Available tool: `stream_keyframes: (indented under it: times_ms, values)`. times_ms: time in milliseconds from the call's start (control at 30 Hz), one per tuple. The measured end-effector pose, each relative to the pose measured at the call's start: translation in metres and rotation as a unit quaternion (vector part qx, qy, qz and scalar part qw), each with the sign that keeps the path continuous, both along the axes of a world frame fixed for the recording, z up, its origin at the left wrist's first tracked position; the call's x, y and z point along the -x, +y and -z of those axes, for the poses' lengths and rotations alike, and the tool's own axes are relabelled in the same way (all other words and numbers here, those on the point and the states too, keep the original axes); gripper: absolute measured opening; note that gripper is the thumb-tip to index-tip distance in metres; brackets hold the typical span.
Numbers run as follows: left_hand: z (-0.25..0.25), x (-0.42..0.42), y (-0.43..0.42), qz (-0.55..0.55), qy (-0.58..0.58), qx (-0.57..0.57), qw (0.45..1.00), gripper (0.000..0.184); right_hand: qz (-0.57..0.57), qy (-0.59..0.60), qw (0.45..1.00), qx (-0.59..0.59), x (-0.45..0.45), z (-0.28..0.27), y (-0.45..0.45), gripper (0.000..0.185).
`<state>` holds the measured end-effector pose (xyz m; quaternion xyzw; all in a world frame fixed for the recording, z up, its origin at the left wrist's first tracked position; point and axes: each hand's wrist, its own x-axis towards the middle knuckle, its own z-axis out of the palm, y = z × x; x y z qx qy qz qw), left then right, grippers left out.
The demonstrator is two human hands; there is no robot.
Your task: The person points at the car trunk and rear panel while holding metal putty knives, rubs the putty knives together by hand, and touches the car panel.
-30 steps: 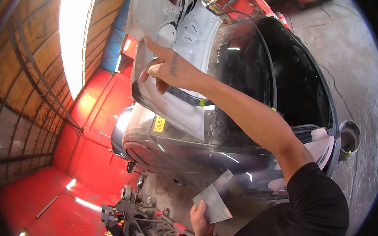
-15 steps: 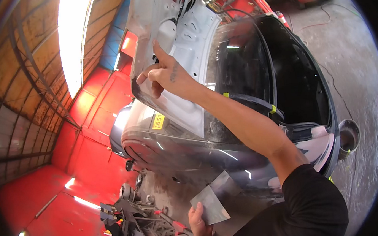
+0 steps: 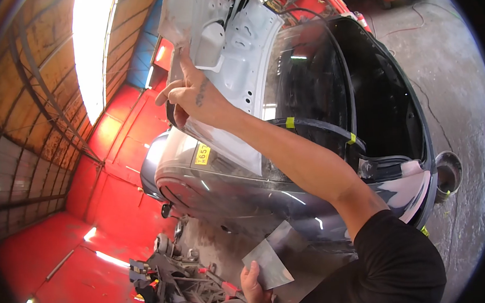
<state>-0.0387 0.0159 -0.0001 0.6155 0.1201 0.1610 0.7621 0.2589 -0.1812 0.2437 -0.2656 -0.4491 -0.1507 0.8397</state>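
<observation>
- The right hand (image 3: 197, 98) is raised at 11 o'clock in the view, by the edge of a pale raised panel (image 3: 242, 57); its fingers are partly spread, one extended, others bent, gripping nothing visible. Whether they touch the panel, I cannot tell.
- The left hand (image 3: 256, 288) is at 6 o'clock, thumb and fingers closed on a gray sheet (image 3: 267, 265), which sticks out past the thumb toward 1 o'clock.
- A dark car (image 3: 245, 198) fills the middle, below the right arm, with a yellow label (image 3: 202, 154) at 9 o'clock and yellow tape (image 3: 290, 122) near the forearm.
- A bucket (image 3: 458, 173) stands on the floor (image 3: 462, 110) at 3 o'clock.
- Car parts (image 3: 172, 281) lie piled at 7 o'clock.
</observation>
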Motion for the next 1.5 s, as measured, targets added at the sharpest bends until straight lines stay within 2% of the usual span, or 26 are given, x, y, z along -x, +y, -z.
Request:
stream_keyframes:
  times_ms: [167, 267, 367, 667, 767, 967, 1267, 1500]
  values:
    - [0.001, -0.002, 0.002, 0.01, -0.006, 0.001, 1.0, 0.033, 0.004, 0.001, 1.0, -0.016, 0.014, -0.004, 0.002, 0.102]
    - [0.0, -0.003, 0.0, 0.006, -0.005, 0.001, 1.0, 0.032, 0.058, -0.014, 0.998, 0.011, 0.017, 0.0, -0.004, 0.103]
    - [0.001, -0.005, 0.0, 0.007, -0.008, 0.002, 1.0, 0.032, 0.065, -0.03, 0.997, -0.006, 0.017, 0.008, -0.013, 0.102]
    - [0.0, -0.012, -0.003, -0.004, 0.003, 0.005, 1.0, 0.03, 0.099, -0.032, 0.993, 0.048, 0.005, 0.008, -0.021, 0.098]
    - [-0.001, -0.012, -0.004, 0.004, 0.011, -0.001, 1.0, 0.033, 0.109, -0.051, 0.993, 0.02, 0.002, 0.0, -0.021, 0.097]
    - [0.0, -0.013, -0.004, 0.015, 0.012, -0.004, 1.0, 0.033, 0.067, -0.054, 0.996, 0.021, 0.014, -0.012, -0.047, 0.096]
    - [0.0, -0.014, -0.005, 0.017, 0.006, 0.006, 1.0, 0.03, 0.077, -0.021, 0.994, 0.073, 0.018, -0.013, -0.046, 0.092]
    - [-0.003, -0.016, -0.009, 0.028, 0.004, 0.001, 1.0, 0.031, 0.027, 0.015, 0.998, 0.049, 0.02, -0.028, -0.047, 0.097]
